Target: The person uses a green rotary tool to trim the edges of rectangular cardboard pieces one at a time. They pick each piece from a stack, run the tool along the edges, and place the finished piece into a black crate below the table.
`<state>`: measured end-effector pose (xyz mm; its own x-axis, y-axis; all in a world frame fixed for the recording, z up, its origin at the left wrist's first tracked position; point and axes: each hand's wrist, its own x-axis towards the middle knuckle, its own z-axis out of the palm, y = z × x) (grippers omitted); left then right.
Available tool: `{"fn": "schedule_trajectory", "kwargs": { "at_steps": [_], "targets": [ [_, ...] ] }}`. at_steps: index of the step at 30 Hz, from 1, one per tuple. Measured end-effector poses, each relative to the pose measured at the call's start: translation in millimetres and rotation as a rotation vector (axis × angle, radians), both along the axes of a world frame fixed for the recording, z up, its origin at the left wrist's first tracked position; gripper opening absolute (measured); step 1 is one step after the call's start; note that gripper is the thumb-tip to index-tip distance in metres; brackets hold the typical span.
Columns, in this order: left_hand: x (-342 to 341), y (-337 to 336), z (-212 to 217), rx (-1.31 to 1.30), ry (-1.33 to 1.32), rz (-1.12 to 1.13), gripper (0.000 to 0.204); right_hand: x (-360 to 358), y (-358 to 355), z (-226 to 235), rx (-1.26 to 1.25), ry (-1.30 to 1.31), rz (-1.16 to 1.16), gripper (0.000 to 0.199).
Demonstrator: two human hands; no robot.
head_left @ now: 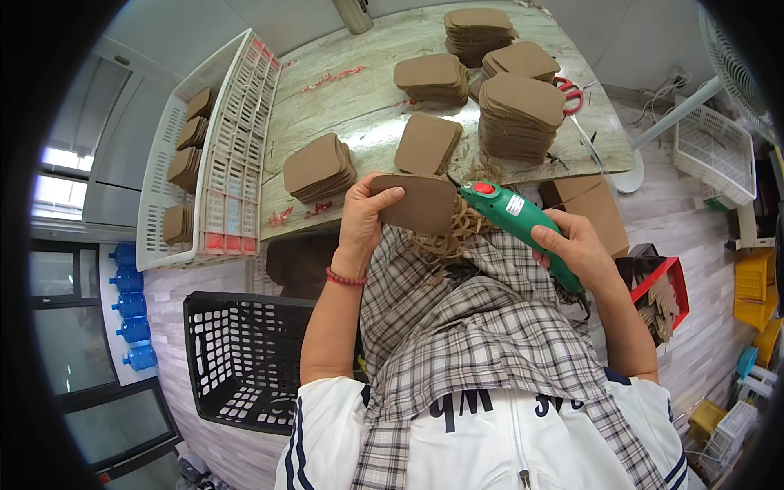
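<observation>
My left hand (366,216) pinches a flat brown piece with rounded corners (420,206) by its left end, thumb on top. In my right hand (578,245) is a green handheld electric trimming tool (516,216) with a red switch. Its thin dark tip lies close to the upper right corner of the piece; whether they touch I cannot tell. Curly tan trimmings (457,229) gather in my lap on the plaid apron (482,343). Just beyond the held piece, a low stack of similar brown pieces (428,143) rests on the table.
Several taller stacks (521,114) stand on the worn table (367,106), with red-handled scissors (569,96) beside them. A white crate (200,208) holding more pieces is at left, a black crate (245,351) below it. A red-rimmed bin (657,298) with scraps stands at right.
</observation>
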<state>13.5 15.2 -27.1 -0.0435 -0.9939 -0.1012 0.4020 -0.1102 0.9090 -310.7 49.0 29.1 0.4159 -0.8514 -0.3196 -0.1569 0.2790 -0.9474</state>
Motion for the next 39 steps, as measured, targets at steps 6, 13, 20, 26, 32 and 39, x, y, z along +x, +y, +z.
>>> {"fn": "schedule_trajectory", "kwargs": {
  "at_steps": [6, 13, 20, 26, 32, 39],
  "targets": [
    [0.5, -1.4, 7.6, 0.041, -0.098, -0.089, 0.010, -3.7, -0.2, 2.6, 0.001, 0.032, 0.040, 0.033],
    [-6.1, -2.6, 13.0, 0.100, -0.200, -0.231, 0.014, -0.3, -0.3, 6.3, -0.028, 0.121, 0.061, 0.035],
    [-11.9, -3.1, 13.9, 0.120, -0.232, -0.368, 0.015, 5.9, -2.4, 2.7, -0.042, 0.124, 0.075, 0.037],
    [-15.4, -1.1, 13.6, 0.221, -0.227, -0.480, 0.021, 16.1, -7.6, 5.8, -0.030, 0.125, 0.144, 0.034],
    [6.0, 1.5, 38.8, 0.146, -0.485, -0.297, 0.044, 29.5, -5.4, -11.5, -0.022, -0.011, 0.027, 0.031],
    [163.0, -54.2, 19.4, -0.095, -0.555, 0.506, 0.031, 13.3, -0.3, -21.1, -0.034, 0.033, -0.080, 0.033]
  ]
}}
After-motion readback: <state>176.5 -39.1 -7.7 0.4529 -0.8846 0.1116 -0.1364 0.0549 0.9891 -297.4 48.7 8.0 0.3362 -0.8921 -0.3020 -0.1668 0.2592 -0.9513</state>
